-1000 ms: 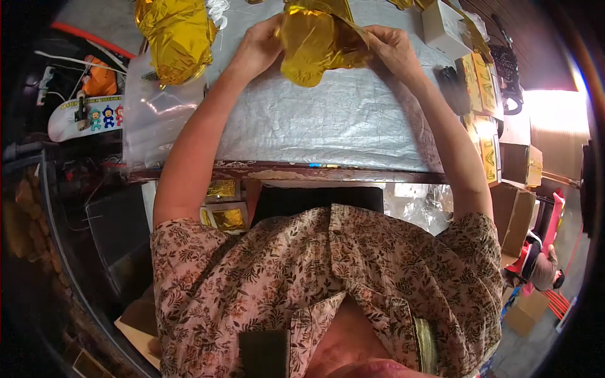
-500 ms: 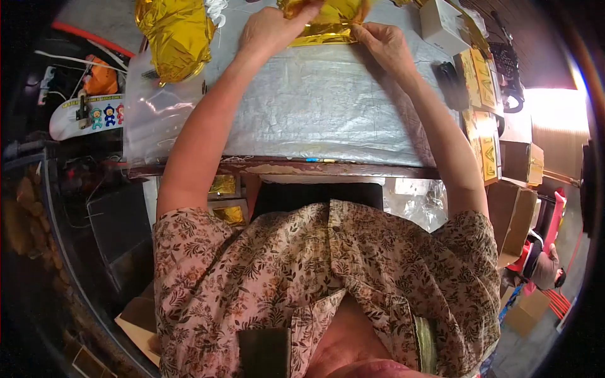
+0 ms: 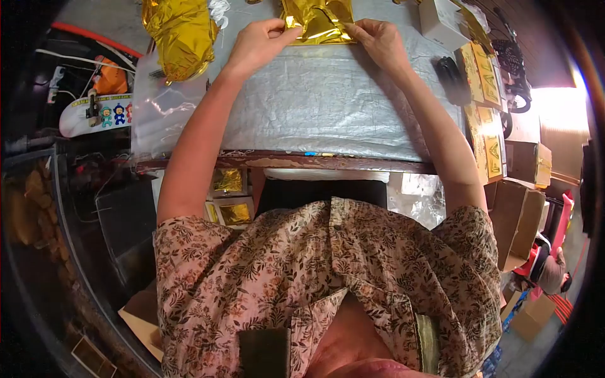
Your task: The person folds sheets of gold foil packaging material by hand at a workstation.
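At the far part of the table, a shiny gold foil sheet point(image 3: 318, 24) lies folded, with creases across it and its far end cut off by the top of the view. My left hand point(image 3: 259, 45) pinches the foil's left near corner between thumb and fingers. At the opposite near corner, my right hand point(image 3: 382, 45) grips the right edge with thumb and forefinger. The near edge runs roughly straight between both hands. To the left of my left hand rests a larger crumpled gold foil bundle point(image 3: 179, 41).
A silvery sheet point(image 3: 315, 107) covers the table. Clear plastic point(image 3: 161, 113) lies at the left, with white string point(image 3: 218, 12) behind. On the right stand a white box point(image 3: 441, 25), a black object point(image 3: 450, 72) and yellow lettered boxes point(image 3: 485, 138). A skateboard point(image 3: 94, 116) is beyond the left edge.
My left hand has come down and left from across the foil to its near left corner. My right hand keeps its pinch on the right edge. The view has shifted slightly.
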Demonstrator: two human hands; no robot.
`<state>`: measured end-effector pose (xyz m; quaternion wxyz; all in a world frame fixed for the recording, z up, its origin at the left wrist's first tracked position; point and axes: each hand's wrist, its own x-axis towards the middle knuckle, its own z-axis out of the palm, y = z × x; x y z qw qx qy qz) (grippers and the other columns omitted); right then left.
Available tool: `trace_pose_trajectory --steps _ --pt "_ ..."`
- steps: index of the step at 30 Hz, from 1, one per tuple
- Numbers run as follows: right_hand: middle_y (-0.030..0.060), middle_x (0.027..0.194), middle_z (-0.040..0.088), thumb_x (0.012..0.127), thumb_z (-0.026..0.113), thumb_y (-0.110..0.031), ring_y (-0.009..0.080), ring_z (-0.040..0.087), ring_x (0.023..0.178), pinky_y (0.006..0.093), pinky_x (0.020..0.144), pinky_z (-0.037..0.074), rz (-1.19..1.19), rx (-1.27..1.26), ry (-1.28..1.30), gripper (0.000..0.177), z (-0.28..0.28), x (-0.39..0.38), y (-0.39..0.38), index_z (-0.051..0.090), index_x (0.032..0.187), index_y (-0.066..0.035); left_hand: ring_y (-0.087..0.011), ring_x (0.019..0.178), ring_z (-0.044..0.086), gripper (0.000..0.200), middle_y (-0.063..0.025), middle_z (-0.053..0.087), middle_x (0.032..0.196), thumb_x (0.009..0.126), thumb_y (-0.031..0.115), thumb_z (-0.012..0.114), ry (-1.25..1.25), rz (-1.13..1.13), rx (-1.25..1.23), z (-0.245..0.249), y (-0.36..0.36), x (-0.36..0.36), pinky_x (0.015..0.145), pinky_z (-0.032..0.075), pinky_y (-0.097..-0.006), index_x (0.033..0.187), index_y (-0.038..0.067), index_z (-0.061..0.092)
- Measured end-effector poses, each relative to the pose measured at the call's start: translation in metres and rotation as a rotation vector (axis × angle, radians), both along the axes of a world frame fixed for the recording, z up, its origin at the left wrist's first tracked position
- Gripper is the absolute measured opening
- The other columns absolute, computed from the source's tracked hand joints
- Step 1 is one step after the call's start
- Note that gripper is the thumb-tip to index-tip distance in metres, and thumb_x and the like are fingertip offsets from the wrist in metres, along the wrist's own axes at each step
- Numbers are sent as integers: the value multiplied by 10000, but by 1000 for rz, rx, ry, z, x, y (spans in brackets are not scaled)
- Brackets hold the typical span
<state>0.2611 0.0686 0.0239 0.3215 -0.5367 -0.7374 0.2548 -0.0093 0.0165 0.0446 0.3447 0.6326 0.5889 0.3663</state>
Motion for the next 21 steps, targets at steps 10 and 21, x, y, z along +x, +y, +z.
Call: trace_pose_trajectory --steps 10,21 --pt "-5 907 766 956 742 -276 46 629 835 234 807 514 116 -62 165 274 -2 7 -17 774 1110 -51 -211 1008 703 394 -126 660 1279 855 359 819 133 -28 231 -26 -12 -5 891 560 -314 1012 -1 780" --pt "-22 917 784 928 756 -331 65 666 823 295 896 459 97 -92 99 276 -7 9 -9 793 1089 -110 -221 1011 721 311 -90 709 1258 828 322 842 25 76 277 -40 -16 -9 882 564 -333 874 21 782"
